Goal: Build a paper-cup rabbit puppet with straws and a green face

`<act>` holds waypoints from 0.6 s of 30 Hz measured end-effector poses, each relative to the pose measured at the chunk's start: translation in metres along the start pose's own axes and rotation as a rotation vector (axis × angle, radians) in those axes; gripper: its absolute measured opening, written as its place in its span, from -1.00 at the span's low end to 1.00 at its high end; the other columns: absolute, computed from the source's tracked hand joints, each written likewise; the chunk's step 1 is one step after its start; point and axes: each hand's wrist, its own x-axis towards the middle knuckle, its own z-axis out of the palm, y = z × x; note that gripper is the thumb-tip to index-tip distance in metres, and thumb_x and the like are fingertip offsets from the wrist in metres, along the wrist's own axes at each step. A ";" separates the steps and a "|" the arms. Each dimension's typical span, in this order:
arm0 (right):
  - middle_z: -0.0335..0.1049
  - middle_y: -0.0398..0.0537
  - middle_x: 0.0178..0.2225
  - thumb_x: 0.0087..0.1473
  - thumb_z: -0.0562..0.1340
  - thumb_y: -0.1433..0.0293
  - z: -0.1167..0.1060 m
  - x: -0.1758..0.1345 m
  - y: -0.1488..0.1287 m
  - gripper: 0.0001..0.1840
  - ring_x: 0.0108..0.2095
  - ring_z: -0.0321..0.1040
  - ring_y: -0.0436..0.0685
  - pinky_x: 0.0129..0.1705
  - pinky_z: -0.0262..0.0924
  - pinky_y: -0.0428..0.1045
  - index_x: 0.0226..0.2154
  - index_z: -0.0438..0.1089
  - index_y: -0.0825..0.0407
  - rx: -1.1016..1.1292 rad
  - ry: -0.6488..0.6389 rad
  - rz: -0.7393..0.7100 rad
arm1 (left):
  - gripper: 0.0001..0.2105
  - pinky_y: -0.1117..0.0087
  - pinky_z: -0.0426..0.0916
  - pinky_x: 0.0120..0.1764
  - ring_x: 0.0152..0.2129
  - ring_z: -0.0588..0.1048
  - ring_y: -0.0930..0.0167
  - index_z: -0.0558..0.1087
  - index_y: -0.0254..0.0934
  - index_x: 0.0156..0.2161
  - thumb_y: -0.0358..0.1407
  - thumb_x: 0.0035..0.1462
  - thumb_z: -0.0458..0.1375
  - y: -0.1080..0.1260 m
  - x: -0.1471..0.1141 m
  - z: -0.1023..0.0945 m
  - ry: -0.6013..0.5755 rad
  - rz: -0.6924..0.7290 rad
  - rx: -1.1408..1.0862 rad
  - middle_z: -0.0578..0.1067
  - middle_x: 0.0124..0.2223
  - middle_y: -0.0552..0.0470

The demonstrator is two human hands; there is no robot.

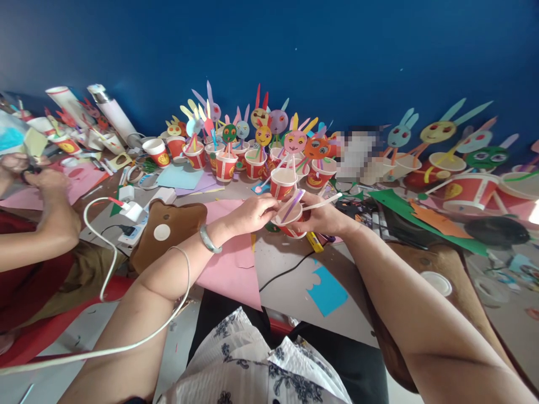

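Note:
A red and white paper cup (292, 230) is held low over the table, a purple-and-white strip (293, 205) standing tilted inside it. Wrapped around the cup's right side is my right hand (324, 216), closed, with a white stick (329, 201) poking out to the right by its fingers. At the cup's left rim, my left hand (254, 213) is closed with thumb and fingers pinched together; what lies between its fingertips is hidden. Just behind stands another paper cup (283, 185) bearing a pink rabbit face (295, 142).
Several rabbit-face cups (226, 166) line the blue wall. Pink paper (227, 275), a blue paper scrap (327, 290) and a yellow cutter (314, 242) lie nearby. A white cable (138, 339) crosses my left arm. At left, another person's hands (50, 182) hold scissors (30, 168).

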 end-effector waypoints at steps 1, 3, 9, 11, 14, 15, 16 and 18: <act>0.56 -0.04 -0.23 -0.14 0.49 0.19 0.000 0.000 0.000 -0.52 -0.27 0.48 0.17 -0.24 0.40 0.04 -0.16 0.45 0.00 0.009 -0.007 0.000 | -0.83 0.36 0.42 -0.17 -0.30 0.54 0.38 0.49 -0.28 -0.20 -0.52 0.19 0.10 0.001 0.000 -0.001 -0.012 -0.006 -0.026 0.56 -0.25 -0.04; 0.55 -0.05 -0.24 -0.14 0.49 0.19 -0.001 0.000 -0.001 -0.52 -0.29 0.46 0.15 -0.25 0.38 0.03 -0.17 0.44 0.00 0.007 -0.011 -0.002 | -0.83 0.38 0.42 -0.18 -0.30 0.56 0.39 0.50 -0.28 -0.22 -0.53 0.18 0.11 0.004 0.000 -0.003 -0.039 -0.016 -0.066 0.58 -0.25 -0.04; 0.53 -0.08 -0.27 -0.15 0.50 0.20 -0.001 -0.001 -0.006 -0.49 -0.31 0.43 0.13 -0.31 0.37 0.00 -0.13 0.45 -0.02 -0.050 -0.020 0.004 | -0.93 0.42 0.37 -0.33 -0.45 0.53 0.42 0.47 -0.27 -0.24 -0.34 0.23 0.14 0.018 -0.001 -0.012 -0.093 -0.102 -0.102 0.58 -0.34 0.01; 0.53 -0.07 -0.23 -0.14 0.49 0.19 0.000 -0.001 -0.008 -0.46 -0.30 0.43 0.13 -0.32 0.37 -0.01 -0.09 0.45 -0.01 -0.035 -0.031 0.000 | -0.89 0.42 0.34 -0.37 -0.52 0.49 0.43 0.44 -0.25 -0.24 -0.30 0.27 0.09 0.019 -0.002 -0.014 -0.075 -0.131 -0.058 0.54 -0.41 0.04; 0.53 -0.04 -0.18 -0.12 0.48 0.19 0.004 0.000 -0.008 -0.39 -0.27 0.45 0.15 -0.30 0.39 0.00 -0.01 0.42 -0.01 -0.018 -0.053 -0.005 | -0.91 0.39 0.30 -0.38 -0.54 0.44 0.41 0.38 -0.24 -0.26 -0.32 0.27 0.04 0.016 -0.002 -0.013 -0.049 -0.121 0.048 0.49 -0.44 0.04; 0.53 -0.03 -0.18 -0.13 0.48 0.18 0.005 0.000 -0.007 -0.37 -0.26 0.45 0.17 -0.28 0.40 0.01 0.01 0.42 -0.02 -0.031 -0.052 -0.008 | -0.92 0.37 0.30 -0.37 -0.52 0.44 0.39 0.36 -0.24 -0.26 -0.32 0.26 0.05 0.015 -0.002 -0.012 -0.045 -0.105 0.082 0.48 -0.43 0.03; 0.53 -0.02 -0.17 -0.13 0.48 0.18 0.006 0.000 -0.006 -0.37 -0.25 0.46 0.18 -0.26 0.40 0.03 0.01 0.42 -0.02 -0.053 -0.045 -0.015 | -0.94 0.35 0.31 -0.34 -0.50 0.44 0.37 0.34 -0.24 -0.26 -0.33 0.25 0.05 0.013 -0.002 -0.011 -0.041 -0.086 0.112 0.47 -0.42 0.02; 0.52 0.00 -0.18 -0.16 0.49 0.16 0.007 0.000 -0.005 -0.36 -0.25 0.45 0.20 -0.25 0.39 0.05 -0.01 0.42 -0.02 -0.101 -0.020 -0.032 | -0.97 0.30 0.33 -0.24 -0.44 0.44 0.34 0.32 -0.23 -0.25 -0.33 0.23 0.07 0.010 0.000 -0.010 -0.025 -0.046 0.151 0.46 -0.40 0.00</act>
